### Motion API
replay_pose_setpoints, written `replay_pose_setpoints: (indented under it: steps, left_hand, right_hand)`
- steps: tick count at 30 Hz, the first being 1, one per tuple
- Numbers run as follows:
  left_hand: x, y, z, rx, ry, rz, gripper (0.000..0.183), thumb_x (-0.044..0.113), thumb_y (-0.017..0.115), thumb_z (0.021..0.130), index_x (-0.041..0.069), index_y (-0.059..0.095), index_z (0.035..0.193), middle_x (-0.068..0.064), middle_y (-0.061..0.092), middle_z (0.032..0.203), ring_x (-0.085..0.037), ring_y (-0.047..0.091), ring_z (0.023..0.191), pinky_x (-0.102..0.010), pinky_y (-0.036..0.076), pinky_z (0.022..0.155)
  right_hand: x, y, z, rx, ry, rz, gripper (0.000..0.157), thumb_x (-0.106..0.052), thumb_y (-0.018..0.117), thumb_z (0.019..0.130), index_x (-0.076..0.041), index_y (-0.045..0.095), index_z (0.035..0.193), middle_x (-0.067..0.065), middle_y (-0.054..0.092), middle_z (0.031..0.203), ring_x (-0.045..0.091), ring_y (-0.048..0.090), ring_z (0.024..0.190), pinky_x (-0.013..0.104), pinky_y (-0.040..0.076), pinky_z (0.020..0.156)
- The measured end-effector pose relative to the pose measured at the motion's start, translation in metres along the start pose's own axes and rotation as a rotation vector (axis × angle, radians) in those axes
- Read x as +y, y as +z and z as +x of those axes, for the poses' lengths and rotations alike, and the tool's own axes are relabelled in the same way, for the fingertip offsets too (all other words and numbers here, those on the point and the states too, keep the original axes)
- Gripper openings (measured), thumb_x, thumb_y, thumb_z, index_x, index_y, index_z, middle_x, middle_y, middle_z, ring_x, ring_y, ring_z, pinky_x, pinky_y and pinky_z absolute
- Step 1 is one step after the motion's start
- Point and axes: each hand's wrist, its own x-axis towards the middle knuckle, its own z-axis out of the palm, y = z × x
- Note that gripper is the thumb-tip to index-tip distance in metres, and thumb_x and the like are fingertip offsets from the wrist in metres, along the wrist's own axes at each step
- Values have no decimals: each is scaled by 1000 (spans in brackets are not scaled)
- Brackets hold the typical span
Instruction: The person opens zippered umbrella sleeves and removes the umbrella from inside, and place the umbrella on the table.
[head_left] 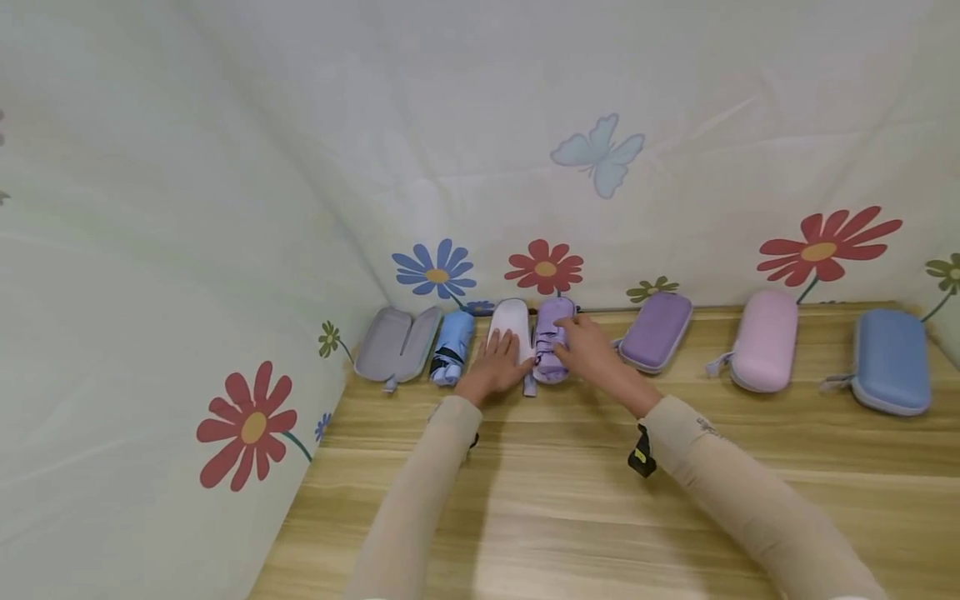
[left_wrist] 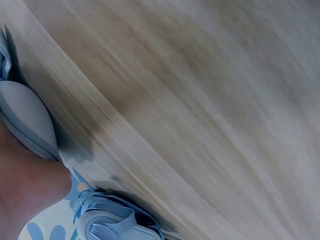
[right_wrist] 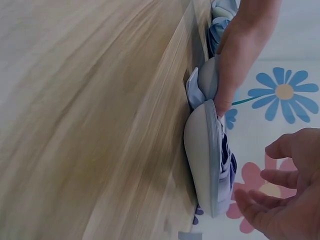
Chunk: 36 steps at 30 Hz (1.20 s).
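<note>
My left hand (head_left: 497, 364) lies with fingers extended on the white-lined half (head_left: 510, 315) of an open zip case near the back edge. Alongside it, a folded purple umbrella (head_left: 553, 321) lies in the case's other half. My right hand (head_left: 592, 350) hovers at that umbrella's right side; in the right wrist view its fingers (right_wrist: 272, 202) are spread, bent slightly and apart from the umbrella. There, the left thumb touches the rim of the case (right_wrist: 200, 155). In the left wrist view, the case shell (left_wrist: 30, 117) shows beside the left wrist.
Left of my hands lie a folded blue umbrella (head_left: 452, 346) with a dark strap and an open grey-lined case (head_left: 382, 346). To the right are closed purple (head_left: 656, 332), pink (head_left: 767, 340) and blue (head_left: 892, 362) cases. Flower-printed cloth (head_left: 487, 167) borders the wooden table (head_left: 555, 517).
</note>
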Motion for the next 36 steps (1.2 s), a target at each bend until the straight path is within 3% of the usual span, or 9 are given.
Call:
replay_pose_setpoints:
  steps: [5, 13, 16, 20, 29, 36]
  left_hand:
    - [0, -6, -6, -9, 13, 2, 77, 61, 17, 96, 11, 3, 153, -6, -1, 159, -26, -11, 145, -47, 0, 115]
    - [-2, -3, -2, -59, 2, -30, 80, 64, 17, 95, 12, -3, 152, -5, -7, 159, -25, -17, 143, -47, -3, 115]
    - [-2, -3, -4, -43, 5, -30, 80, 64, 17, 95, 11, -1, 153, -6, -5, 159, -27, -14, 144, -48, -1, 115]
    - [0, -8, -12, -10, 23, -16, 77, 61, 17, 97, 10, 4, 153, -7, 0, 159, -28, -9, 145, -48, 3, 115]
    - [-2, -6, -12, 8, 39, -46, 76, 60, 15, 97, 9, 3, 153, -8, 0, 159, -28, -9, 145, -48, 2, 115]
    - [-10, 3, 3, -53, 18, -72, 80, 68, 8, 92, 17, -9, 151, 1, -14, 158, -18, -25, 140, -44, -10, 114]
  right_hand:
    - [-8, 9, 14, -11, 29, 20, 49, -21, 60, 91, 2, 49, 132, 30, 48, 128, 42, 49, 117, 50, 41, 96]
    - [-16, 13, 25, -33, 117, 20, 56, -25, 57, 93, 6, 42, 136, 32, 40, 134, 47, 37, 124, 54, 29, 104]
    - [-17, 15, 29, -52, 154, 17, 58, -26, 56, 93, 7, 39, 137, 34, 36, 136, 48, 35, 126, 55, 27, 105]
    - [-16, 18, 35, -81, 203, 27, 62, -27, 55, 93, 9, 35, 139, 39, 30, 138, 53, 33, 125, 57, 29, 103]
    - [-13, 25, 48, -114, 280, 10, 68, -32, 56, 93, 11, 31, 139, 40, 29, 136, 54, 37, 121, 61, 33, 99]
    - [-4, 26, 52, -135, 374, 50, 86, -41, 59, 89, 11, 18, 143, 42, 27, 137, 53, 33, 125, 62, 35, 97]
